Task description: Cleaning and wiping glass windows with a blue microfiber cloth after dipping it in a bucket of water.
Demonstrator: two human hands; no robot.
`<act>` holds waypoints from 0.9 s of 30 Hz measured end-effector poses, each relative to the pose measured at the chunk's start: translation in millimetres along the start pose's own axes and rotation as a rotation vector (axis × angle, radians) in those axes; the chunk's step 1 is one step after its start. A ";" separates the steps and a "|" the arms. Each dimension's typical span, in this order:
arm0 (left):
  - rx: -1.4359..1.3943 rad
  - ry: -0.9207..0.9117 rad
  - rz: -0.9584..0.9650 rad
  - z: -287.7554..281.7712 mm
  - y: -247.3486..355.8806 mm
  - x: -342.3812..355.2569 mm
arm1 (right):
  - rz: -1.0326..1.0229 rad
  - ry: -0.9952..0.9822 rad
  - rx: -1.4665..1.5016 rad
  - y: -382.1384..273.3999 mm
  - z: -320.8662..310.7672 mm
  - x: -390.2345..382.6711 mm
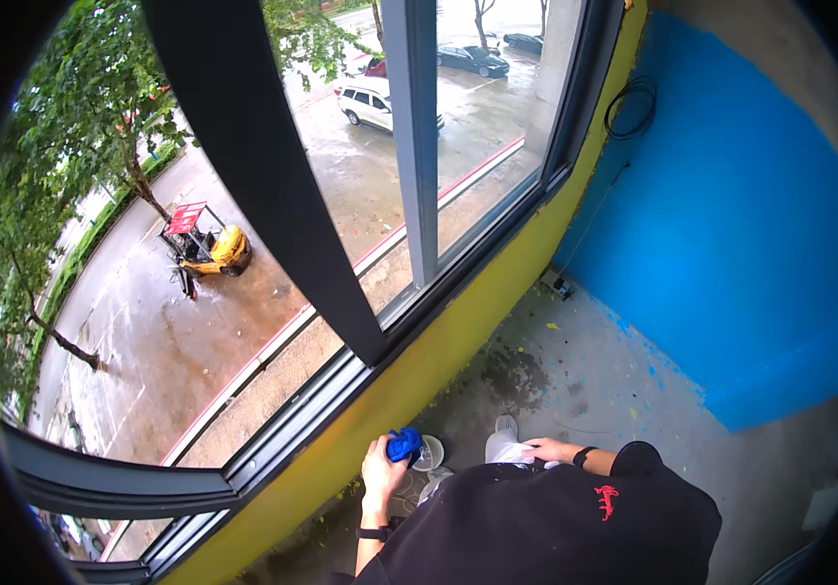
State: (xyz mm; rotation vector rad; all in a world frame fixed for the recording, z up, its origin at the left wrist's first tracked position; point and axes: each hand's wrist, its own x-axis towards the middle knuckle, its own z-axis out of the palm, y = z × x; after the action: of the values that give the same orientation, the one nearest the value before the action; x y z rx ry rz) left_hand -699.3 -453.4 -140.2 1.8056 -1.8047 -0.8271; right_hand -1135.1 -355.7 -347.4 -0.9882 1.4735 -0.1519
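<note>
A crumpled blue cloth (403,445) is bunched in my left hand (381,472), whose fingers are closed round it. It is held beside the yellow lower wall, just left of a small white bucket (431,454) on the floor. What the bucket holds is too small to make out. My right hand (544,449) lies over my light-coloured trouser leg (509,452), fingers stretched out, with nothing seen in it. Dark bands circle both wrists.
A dark-framed sliding window (370,341) runs above the yellow wall (477,327), one sash open. Outside are a forklift (219,252), trees and parked cars. A blue-painted wall (721,224) stands right, with a coiled black cable (630,109). Paint specks and damp patches mark the concrete floor (594,380).
</note>
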 end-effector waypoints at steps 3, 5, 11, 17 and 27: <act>0.070 0.040 -0.044 6.5 13.9 11.6 | 0.048 0.069 -0.091 -28.2 -32.5 -13.1; 0.117 0.067 -0.080 10.8 25.6 13.0 | -0.019 0.121 -0.127 -39.6 -52.4 -13.1; 0.168 0.122 -0.179 39.5 68.6 36.8 | -0.188 0.086 -0.145 -30.6 -137.9 16.5; 0.279 0.162 -0.388 85.3 101.8 54.5 | 0.378 -0.518 0.204 -11.3 -261.2 -0.6; -0.242 0.545 -0.174 99.1 156.1 65.8 | -0.246 -0.358 -0.303 -119.2 -257.1 13.0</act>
State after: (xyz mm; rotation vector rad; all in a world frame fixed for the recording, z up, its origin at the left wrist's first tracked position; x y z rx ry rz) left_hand -883.0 -515.4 -109.7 1.8182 -1.1677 -0.5142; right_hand -1299.6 -555.5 -231.0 -1.3648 1.0618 0.0729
